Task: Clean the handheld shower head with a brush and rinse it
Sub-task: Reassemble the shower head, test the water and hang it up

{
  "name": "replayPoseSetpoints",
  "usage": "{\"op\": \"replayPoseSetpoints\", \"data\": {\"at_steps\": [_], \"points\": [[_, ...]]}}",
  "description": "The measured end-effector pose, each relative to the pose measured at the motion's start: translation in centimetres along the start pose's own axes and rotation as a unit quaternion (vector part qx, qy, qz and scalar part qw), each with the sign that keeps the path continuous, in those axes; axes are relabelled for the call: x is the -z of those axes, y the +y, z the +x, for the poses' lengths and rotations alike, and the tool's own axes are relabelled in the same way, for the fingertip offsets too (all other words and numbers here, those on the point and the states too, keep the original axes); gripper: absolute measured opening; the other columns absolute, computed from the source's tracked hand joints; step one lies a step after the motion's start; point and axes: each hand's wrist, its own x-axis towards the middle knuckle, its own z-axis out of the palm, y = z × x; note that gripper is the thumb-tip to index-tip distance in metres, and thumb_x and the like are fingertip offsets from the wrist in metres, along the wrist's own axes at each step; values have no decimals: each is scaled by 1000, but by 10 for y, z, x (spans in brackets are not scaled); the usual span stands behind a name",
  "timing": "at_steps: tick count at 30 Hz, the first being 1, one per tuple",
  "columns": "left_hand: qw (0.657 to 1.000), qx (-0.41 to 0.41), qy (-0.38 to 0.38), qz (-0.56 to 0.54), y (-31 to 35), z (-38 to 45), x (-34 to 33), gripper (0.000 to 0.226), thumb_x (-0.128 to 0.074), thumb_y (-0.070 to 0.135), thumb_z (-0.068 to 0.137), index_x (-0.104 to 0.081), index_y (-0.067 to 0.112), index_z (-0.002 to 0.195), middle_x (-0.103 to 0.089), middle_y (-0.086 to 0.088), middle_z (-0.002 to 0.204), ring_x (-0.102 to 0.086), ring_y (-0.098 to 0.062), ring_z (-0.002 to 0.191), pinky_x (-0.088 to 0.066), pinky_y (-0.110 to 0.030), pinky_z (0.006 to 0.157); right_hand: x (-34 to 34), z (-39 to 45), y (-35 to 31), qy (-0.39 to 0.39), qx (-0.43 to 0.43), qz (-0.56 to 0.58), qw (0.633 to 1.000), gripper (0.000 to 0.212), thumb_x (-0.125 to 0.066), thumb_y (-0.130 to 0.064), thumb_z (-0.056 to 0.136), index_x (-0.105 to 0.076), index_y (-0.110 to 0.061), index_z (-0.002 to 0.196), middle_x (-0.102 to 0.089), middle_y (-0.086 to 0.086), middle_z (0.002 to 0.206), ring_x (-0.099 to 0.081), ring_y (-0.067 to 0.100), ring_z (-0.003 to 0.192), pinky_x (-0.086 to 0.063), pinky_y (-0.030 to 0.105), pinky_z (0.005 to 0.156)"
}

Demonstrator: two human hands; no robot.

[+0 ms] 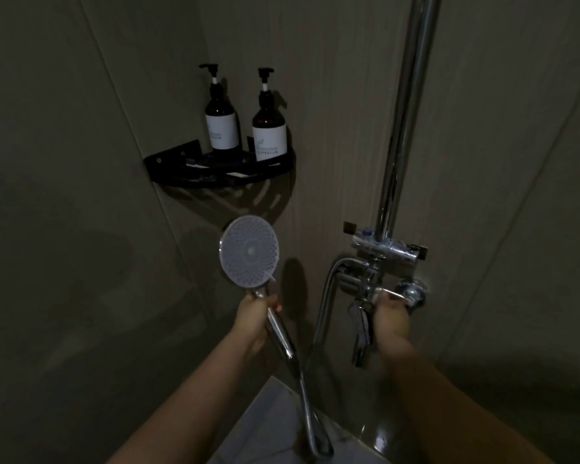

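Here the left hand curls around the chrome handle of the handheld shower head, just below the round spray face, which is tilted up toward the camera. The right hand grips the lever of the wall mixer tap, fingers wrapped over it. No brush is visible, and no water can be seen coming from the nozzles in this dim light.

The shower head looks light and rigid, a plastic disc on a slim plated stem. That smooth chrome is probably slippery once wet or soapy, so a full wrap high on the handle, as now, seems the safest hold; pinching the rim of the disc would give less control. The hose hangs from the handle's end in a loop toward the floor and will likely tug and twist the head as it turns, so some slack matters. The nozzle face appears to be soft, dotted rubber that should bear scrubbing.

Two pump bottles stand on a black corner shelf above, well apart from both hands.
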Motion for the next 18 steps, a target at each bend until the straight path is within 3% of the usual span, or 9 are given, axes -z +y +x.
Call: {"op": "replayPoseSetpoints", "data": {"at_steps": [3, 5, 7, 10, 13, 16, 18], "points": [[1000, 1, -21, 12, -4, -2, 6, 29, -40, -12, 90, -57, 8, 102, -62, -8, 81, -59, -17, 71, -52, -31, 75, -1, -3, 23, -72, -1, -125, 990, 42, -39, -32, 99, -55, 0, 121, -62, 23, 118, -59, 33, 104, -43, 36, 88], [999, 0, -30, 37, -5, -9, 9, 31, -37, -13, 91, -57, 10, 96, -61, -8, 87, -60, -18, 77, -52, -30, 77, 2, -6, 31, -127, -8, -100, 987, 49, -38, -37, 99, -59, 3, 116, -62, 21, 115, -57, 31, 101, -40, 34, 86], [997, -7, -15, 76, -9, -13, 12, 26, -38, -11, 93, -54, 9, 97, -59, -12, 97, -58, -22, 88, -48, -34, 85, 4, -10, 34, -164, 12, -113, 980, 41, -43, -31, 98, -59, 3, 114, -62, 21, 113, -54, 25, 96, -36, 28, 81], [994, -21, 4, 106, -14, -13, 22, 19, -50, -7, 90, -53, 11, 88, -58, -15, 93, -57, -23, 83, -50, -37, 84, 4, -10, 38, -165, 41, -131, 977, 29, -51, -14, 96, -59, 6, 114, -62, 26, 117, -58, 31, 104, -34, 25, 79], [990, -24, 1, 137, -15, -12, 33, 18, -61, -3, 85, -55, 13, 81, -58, -11, 87, -55, -25, 89, -46, -47, 96, -1, -11, 38, -118, 49, -176, 976, 27, -51, -9, 94, -61, 11, 110, -63, 28, 112, -59, 38, 107, -37, 29, 74], [988, -41, 17, 147, -16, -14, 35, 20, -64, -2, 83, -54, 14, 76, -57, -5, 77, -55, -22, 80, -50, -40, 83, -3, -10, 36, -89, 48, -185, 978, 27, -50, -9, 94, -62, 12, 107, -62, 31, 112, -58, 40, 107, -43, 35, 84], [986, -56, 35, 154, -16, -14, 35, 24, -65, -3, 82, -52, 14, 72, -54, -2, 71, -52, -14, 69, -47, -28, 67, -3, -9, 36, -85, 46, -185, 978, 27, -50, -8, 95, -61, 13, 107, -62, 31, 112, -58, 40, 108, -41, 34, 81]]}}
